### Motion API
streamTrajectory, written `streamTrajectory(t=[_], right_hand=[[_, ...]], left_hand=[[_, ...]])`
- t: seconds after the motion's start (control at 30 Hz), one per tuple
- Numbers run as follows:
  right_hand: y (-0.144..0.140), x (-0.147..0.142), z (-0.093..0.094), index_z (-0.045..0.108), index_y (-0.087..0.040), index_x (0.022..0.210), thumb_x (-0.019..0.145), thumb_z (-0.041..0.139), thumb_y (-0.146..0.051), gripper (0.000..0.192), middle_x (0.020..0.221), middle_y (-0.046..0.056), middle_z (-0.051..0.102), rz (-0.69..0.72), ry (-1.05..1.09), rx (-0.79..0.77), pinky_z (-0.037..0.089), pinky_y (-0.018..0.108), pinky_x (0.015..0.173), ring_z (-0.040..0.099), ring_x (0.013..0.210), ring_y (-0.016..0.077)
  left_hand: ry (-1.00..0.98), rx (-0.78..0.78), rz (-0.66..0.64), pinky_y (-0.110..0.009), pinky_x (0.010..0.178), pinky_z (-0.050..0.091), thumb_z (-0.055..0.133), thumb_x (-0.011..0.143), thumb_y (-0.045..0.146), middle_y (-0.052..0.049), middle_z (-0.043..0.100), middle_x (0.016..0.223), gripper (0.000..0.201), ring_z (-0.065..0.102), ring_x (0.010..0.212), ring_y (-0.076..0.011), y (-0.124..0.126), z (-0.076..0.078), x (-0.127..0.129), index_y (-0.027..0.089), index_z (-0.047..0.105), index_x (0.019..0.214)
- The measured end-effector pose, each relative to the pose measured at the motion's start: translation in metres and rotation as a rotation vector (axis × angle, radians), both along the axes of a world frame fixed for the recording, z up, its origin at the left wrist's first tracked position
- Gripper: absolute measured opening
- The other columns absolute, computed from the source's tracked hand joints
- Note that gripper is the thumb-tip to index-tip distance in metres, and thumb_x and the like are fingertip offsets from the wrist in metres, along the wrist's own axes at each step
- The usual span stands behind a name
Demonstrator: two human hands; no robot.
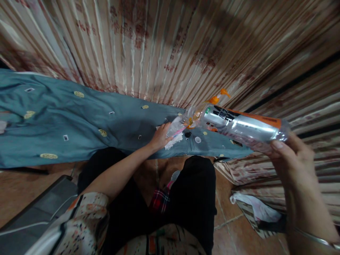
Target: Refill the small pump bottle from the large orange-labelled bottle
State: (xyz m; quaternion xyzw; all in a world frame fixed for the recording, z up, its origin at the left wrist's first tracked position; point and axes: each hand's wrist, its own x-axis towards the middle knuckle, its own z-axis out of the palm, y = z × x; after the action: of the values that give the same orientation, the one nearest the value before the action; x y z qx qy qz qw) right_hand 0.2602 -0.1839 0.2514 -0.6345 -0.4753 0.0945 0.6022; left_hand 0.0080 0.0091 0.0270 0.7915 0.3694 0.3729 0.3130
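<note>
My right hand (294, 156) grips the base end of a large clear plastic bottle (239, 124) with a silver and orange label. The bottle is tilted nearly flat, its neck end pointing left. My left hand (159, 137) is closed around a smaller clear plastic bottle (176, 126) with a pink mark. The two bottles' ends meet or overlap in view; I cannot tell whether they touch. An orange pump top (224, 92) shows behind the large bottle. Beneath my left hand lies a white lacy cloth or tissue (174, 141).
A teal patterned cloth (119, 117) covers the long surface before me. On it lie a small black round piece (188, 135) and a white cap (198, 140). Pleated curtains (148, 46) hang behind and to the right. A grey padded seat (39, 209) stands at lower left.
</note>
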Motion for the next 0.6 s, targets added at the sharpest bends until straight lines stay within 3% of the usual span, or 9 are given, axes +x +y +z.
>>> streamTrajectory(t=[0.1,0.27,0.37,0.47,0.6], right_hand=[[-0.002,-0.004,-0.028,0.076,-0.017,0.094,0.054,0.089,-0.037,0.047,0.097,0.009,0.076,-0.012,0.33,0.006,0.06,0.033,0.072,0.07,0.085,0.0214],[-0.009,-0.012,-0.071,0.073,-0.016,0.098,0.056,0.084,-0.046,0.053,0.088,0.008,0.075,-0.003,0.575,-0.028,0.062,0.031,0.062,0.072,0.077,0.0221],[-0.017,-0.019,-0.097,0.072,-0.02,0.104,0.058,0.084,-0.051,0.057,0.093,0.006,0.077,0.038,0.768,-0.087,0.063,0.031,0.066,0.074,0.081,0.0219],[-0.025,-0.031,-0.12,0.071,-0.019,0.104,0.054,0.088,-0.053,0.062,0.093,0.007,0.078,0.09,0.963,-0.173,0.063,0.029,0.063,0.075,0.071,0.0208],[-0.026,-0.054,-0.139,0.071,-0.018,0.108,0.056,0.087,-0.056,0.066,0.096,0.011,0.078,0.227,1.169,-0.279,0.062,0.026,0.061,0.073,0.068,0.0191]], left_hand=[[-0.001,-0.004,0.0,-0.048,0.11,0.046,0.076,0.081,0.023,-0.016,0.059,0.135,0.067,0.058,0.126,-0.0322,0.0,0.0,0.0,0.016,0.046,0.14],[-0.032,0.022,-0.003,-0.049,0.111,0.046,0.077,0.079,0.022,-0.014,0.058,0.136,0.069,0.057,0.128,-0.0318,0.0,-0.004,0.0,0.019,0.046,0.141],[-0.03,0.034,-0.007,-0.05,0.11,0.047,0.077,0.079,0.024,-0.015,0.059,0.137,0.07,0.058,0.127,-0.0324,0.001,-0.006,0.0,0.019,0.044,0.142],[-0.038,0.018,-0.013,-0.052,0.112,0.046,0.077,0.079,0.029,-0.017,0.055,0.142,0.076,0.056,0.131,-0.0342,0.0,-0.006,0.0,0.018,0.041,0.145],[-0.088,-0.006,-0.048,-0.053,0.115,0.043,0.078,0.079,0.032,-0.018,0.05,0.15,0.084,0.05,0.138,-0.0347,-0.004,-0.006,-0.001,0.02,0.035,0.15]])
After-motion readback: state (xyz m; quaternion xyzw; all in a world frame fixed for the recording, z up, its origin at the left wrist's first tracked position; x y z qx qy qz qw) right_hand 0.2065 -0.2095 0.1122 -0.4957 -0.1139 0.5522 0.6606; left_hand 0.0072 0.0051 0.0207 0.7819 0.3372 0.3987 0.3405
